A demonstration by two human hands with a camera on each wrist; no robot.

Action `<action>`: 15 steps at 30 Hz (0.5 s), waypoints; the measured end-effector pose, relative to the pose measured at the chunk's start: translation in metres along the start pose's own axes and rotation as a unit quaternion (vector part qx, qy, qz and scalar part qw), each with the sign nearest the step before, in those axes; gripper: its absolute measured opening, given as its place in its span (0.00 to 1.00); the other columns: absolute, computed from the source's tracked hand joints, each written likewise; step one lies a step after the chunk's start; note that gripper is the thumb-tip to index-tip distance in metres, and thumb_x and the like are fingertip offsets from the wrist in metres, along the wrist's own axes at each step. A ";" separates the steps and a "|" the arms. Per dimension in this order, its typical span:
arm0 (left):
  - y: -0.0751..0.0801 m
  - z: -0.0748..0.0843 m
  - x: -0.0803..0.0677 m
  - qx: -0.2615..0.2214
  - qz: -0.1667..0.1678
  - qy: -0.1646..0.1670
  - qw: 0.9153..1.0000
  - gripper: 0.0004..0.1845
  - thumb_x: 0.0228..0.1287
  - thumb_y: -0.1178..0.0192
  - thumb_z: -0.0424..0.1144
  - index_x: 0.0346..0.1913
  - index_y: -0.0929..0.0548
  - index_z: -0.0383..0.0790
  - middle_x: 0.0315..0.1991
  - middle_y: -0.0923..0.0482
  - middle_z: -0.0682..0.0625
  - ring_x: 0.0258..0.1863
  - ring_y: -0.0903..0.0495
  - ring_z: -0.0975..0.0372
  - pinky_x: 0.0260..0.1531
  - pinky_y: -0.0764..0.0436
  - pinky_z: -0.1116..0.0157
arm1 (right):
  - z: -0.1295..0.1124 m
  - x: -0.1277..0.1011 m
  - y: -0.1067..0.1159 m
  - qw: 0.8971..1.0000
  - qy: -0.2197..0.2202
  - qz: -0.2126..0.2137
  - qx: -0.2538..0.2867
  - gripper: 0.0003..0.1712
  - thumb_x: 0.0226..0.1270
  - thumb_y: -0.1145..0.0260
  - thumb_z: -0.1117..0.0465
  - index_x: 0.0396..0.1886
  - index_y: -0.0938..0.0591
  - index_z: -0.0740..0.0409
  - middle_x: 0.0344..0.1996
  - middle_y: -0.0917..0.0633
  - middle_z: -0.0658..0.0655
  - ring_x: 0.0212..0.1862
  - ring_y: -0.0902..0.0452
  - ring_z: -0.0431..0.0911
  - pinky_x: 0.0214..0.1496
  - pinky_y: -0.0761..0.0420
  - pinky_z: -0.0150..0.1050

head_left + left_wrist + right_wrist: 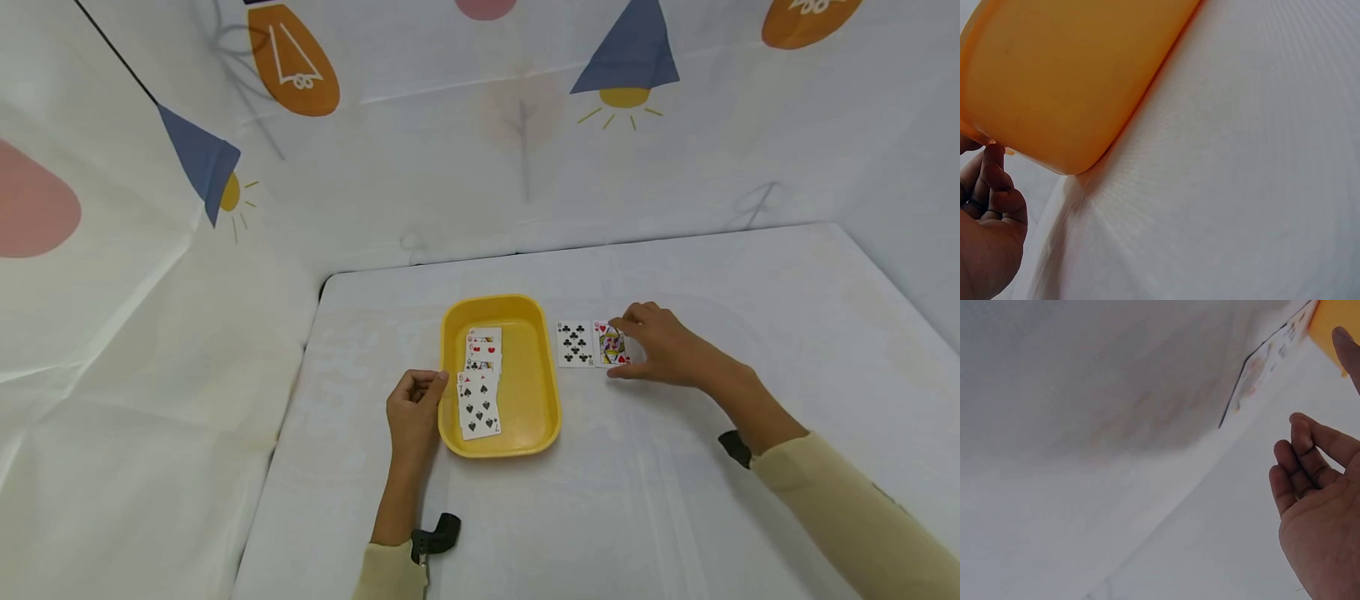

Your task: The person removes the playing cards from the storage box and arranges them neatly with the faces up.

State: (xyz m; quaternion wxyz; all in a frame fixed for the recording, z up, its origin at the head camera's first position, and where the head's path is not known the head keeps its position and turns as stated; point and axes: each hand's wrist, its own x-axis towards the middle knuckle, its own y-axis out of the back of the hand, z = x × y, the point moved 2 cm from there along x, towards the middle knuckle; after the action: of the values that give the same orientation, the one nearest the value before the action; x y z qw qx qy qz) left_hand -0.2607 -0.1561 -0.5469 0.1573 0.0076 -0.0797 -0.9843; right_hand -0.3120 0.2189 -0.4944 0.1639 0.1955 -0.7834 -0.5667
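Note:
At the left rim of a yellow tray (528, 408), my left hand (412, 417) pinches the edge between thumb and curled fingers; the left wrist view shows this hand (991, 231) below the tray's wall (1079, 81). Inside the tray lies an overlapping column of playing cards, a seven of spades (477, 412) frontmost. Right of the tray, an eight of clubs (575, 344) and a queen of hearts (611, 346) lie face up side by side. My right hand (663, 346) hovers at the queen's right side, thumb and fingers spread apart, holding nothing visible.
A white cloth (645, 492) covers the table. Behind it and at the left hang white sheets printed with lamps (626, 54) and bulbs (294, 62). Dark straps with devices (438, 537) sit on both wrists.

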 end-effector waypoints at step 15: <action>0.000 0.003 -0.002 0.002 0.002 0.000 1.000 0.15 0.64 0.31 0.50 0.40 0.15 0.41 0.36 0.19 0.46 0.33 0.21 0.55 0.31 0.21 0.71 | -0.039 0.001 0.008 0.998 0.051 0.022 0.043 0.42 0.55 0.22 0.41 0.63 0.22 0.60 0.48 0.25 0.55 0.49 0.35 0.48 0.51 0.32 0.46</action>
State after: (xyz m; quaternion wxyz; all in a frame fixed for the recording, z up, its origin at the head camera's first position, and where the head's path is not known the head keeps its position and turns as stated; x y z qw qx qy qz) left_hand -0.2594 -0.1550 -0.5442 0.1597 0.0079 -0.0819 -0.9837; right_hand -0.2957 0.1886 -0.4747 0.2073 0.2137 -0.8020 -0.5178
